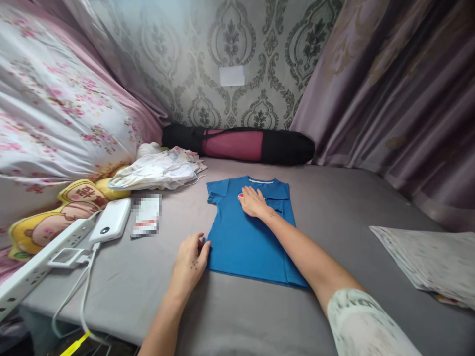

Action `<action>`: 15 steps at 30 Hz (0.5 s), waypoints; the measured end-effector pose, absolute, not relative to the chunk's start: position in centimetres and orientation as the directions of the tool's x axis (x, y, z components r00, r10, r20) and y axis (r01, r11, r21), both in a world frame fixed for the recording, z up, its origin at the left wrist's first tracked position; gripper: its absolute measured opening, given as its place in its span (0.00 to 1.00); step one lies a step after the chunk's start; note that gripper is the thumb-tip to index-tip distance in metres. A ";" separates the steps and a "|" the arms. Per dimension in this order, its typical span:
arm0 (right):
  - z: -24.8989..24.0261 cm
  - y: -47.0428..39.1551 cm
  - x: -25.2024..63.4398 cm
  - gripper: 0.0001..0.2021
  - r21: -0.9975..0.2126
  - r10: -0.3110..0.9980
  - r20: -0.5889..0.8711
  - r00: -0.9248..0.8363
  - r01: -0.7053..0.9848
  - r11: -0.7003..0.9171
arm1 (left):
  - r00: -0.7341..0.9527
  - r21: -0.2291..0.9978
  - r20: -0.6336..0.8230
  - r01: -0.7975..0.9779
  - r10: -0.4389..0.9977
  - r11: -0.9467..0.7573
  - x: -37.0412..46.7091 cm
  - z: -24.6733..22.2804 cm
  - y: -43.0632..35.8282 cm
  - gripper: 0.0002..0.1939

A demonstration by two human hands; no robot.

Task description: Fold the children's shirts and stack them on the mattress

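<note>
A blue short-sleeved T-shirt [241, 242] lies spread on the grey bed sheet, its neckline pointing away from me. Its right side is folded inward, with that sleeve lying over the chest. My right hand [253, 201] rests flat on the upper chest, fingers stretched out, partly covering a small red-and-white print. Beside the shirt's lower left edge is my left hand [191, 262], loosely curled with the thumb apart from the fingers. Its thumb touches the hem's corner, and some fingertips are hidden.
White folded cloth [159, 170], a power bank [111, 220], a blurred packet [146, 216] and a power strip [46, 262] with cables are at left. A black-and-maroon long bag [233, 145] lies along the wall. Folded patterned fabric [434, 262] is at right.
</note>
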State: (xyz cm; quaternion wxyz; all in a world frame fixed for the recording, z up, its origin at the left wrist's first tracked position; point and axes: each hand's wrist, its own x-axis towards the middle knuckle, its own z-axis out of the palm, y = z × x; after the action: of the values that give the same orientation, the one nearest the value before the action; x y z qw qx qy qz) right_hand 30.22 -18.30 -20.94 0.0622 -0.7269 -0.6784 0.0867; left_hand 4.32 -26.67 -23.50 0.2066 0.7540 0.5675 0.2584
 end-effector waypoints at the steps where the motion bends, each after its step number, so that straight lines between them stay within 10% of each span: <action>1: -21.3 -17.2 30.2 0.30 -0.208 0.996 -0.046 0.082 0.974 -0.090 | 0.211 0.605 0.161 0.751 0.964 -0.265 4.5 -23.6 -26.8 0.18; 15: -23.8 -9.9 32.0 0.33 -0.193 0.976 -0.042 0.215 0.956 -0.219 | 0.258 0.585 0.253 0.727 0.932 -0.360 4.4 -24.5 -27.3 0.17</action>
State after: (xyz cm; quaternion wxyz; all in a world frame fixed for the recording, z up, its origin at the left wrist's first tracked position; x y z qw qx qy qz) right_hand 32.04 -9.91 -23.80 0.0624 -0.7769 -0.6217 0.0770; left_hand 4.39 -27.29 -24.46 0.1784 0.7727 0.5369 0.2878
